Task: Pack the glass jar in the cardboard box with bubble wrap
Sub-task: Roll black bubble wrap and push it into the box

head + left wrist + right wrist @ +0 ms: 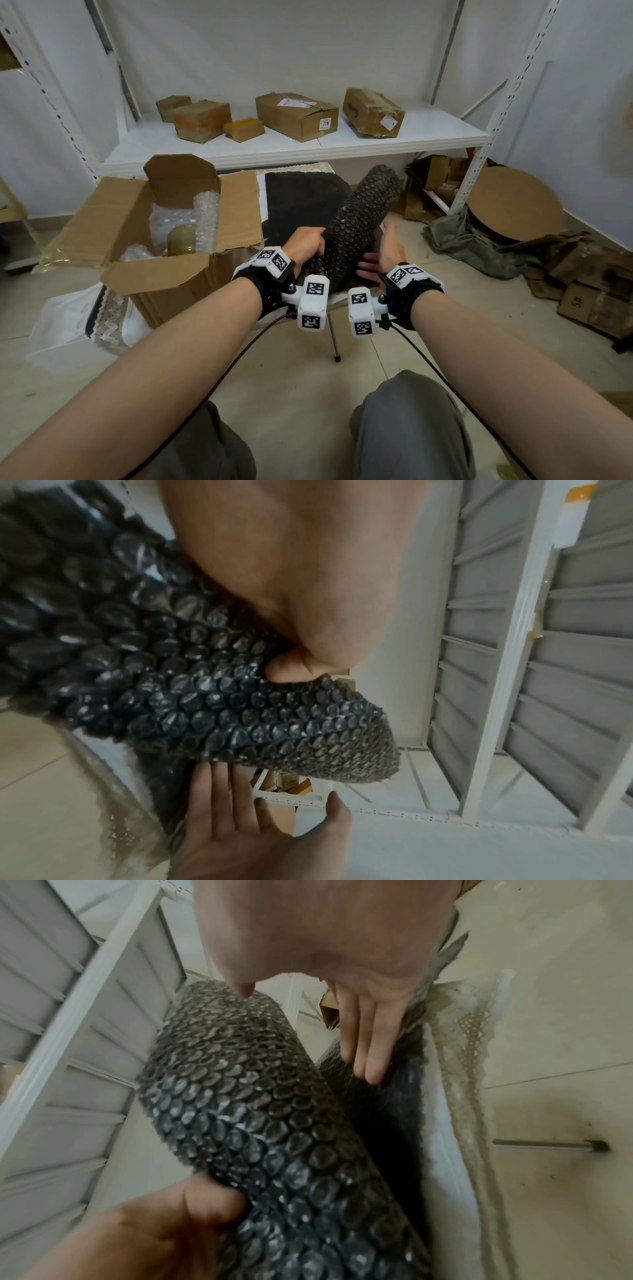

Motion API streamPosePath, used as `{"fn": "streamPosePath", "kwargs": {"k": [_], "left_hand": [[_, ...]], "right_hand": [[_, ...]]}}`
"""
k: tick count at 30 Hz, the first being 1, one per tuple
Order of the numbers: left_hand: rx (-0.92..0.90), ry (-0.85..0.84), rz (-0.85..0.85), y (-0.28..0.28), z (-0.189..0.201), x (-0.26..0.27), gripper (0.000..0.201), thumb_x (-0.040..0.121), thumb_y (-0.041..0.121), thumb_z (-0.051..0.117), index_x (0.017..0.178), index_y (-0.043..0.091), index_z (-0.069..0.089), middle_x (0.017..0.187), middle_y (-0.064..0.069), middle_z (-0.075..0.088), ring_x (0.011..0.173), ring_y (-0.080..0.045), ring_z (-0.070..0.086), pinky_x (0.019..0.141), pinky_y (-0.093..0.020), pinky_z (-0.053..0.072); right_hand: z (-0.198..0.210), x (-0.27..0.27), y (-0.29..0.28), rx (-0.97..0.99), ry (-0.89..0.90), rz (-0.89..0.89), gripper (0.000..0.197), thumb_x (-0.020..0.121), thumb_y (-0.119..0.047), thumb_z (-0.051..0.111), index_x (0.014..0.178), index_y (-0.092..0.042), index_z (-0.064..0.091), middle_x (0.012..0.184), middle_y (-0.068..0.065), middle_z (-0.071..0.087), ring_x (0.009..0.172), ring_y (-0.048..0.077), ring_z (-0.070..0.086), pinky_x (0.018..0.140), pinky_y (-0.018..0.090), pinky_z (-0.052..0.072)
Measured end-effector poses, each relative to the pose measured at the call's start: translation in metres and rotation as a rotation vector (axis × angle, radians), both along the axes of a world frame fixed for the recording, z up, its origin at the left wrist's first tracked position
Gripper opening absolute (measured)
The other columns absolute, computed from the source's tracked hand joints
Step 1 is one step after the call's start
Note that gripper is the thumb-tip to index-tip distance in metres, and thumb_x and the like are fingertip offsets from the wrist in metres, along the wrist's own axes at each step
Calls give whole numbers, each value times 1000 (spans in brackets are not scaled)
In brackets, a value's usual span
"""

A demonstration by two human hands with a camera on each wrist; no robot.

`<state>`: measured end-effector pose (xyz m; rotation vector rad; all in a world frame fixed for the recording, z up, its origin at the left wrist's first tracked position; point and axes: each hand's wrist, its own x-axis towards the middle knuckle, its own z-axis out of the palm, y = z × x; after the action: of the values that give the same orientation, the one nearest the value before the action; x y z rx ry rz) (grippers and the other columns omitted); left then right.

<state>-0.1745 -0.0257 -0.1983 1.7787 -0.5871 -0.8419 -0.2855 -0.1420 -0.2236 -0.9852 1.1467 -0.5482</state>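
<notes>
Black bubble wrap roll (356, 222): clamped in left hand (305, 245) fingers.
Right hand (385, 253): fingers straight and apart, just beside the roll.
Glass jar (181, 240): in cardboard box (171, 274), left of both hands, amid clear wrap.

A small tabletop (113, 305), draped in white lace-edged cloth, carries the open cardboard box (164, 219) at its left edge and a dark bubble wrap sheet (301, 198) at its middle. Behind, a white shelf (394, 140) holds five closed cartons (296, 114).
</notes>
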Motion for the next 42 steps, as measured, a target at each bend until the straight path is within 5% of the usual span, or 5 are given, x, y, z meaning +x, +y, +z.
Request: {"fn": "streamPosePath", "kwargs": {"k": [12,24,29,34,42], "left_hand": [[329,-460,-12,-25,-18,10,36,93,7,46,127,15,57,131,-11,58,122,-33,53,105,-41,40],[295,-667,-351,-25,-38,10,59,68,62,71,118,32,61,114,4,58,106,-17,57,96,-40,48],[407,-858,-450,-26,-35,5,64,71,38,75,128,30,46,123,-3,57,111,-26,56,93,-44,49],[340,-733,-283,-28,-17,11,35,88,16,52,123,22,57,123,-11,62,115,-33,56,91,-36,43],[-18,-36,-42,-21,18,-1,17,71,-3,47,65,12,50,76,-8,55,73,-21,51,63,-27,41]], "right_hand": [[-23,9,-6,-35,16,76,105,42,-45,83,133,-9,47,117,14,66,94,32,70,60,35,60],[-32,20,-10,-192,403,14,88,71,-25,83,139,-3,32,128,19,57,112,41,61,94,42,53],[-32,23,-9,-103,88,-85,71,85,-39,67,139,-8,34,113,20,61,88,38,69,53,36,60],[-28,22,-15,70,-89,13,69,97,-58,31,147,-10,33,107,28,61,85,43,68,64,43,60],[-29,17,-11,167,-407,202,82,79,-69,59,141,-16,49,136,14,60,121,32,60,97,47,53]]}}
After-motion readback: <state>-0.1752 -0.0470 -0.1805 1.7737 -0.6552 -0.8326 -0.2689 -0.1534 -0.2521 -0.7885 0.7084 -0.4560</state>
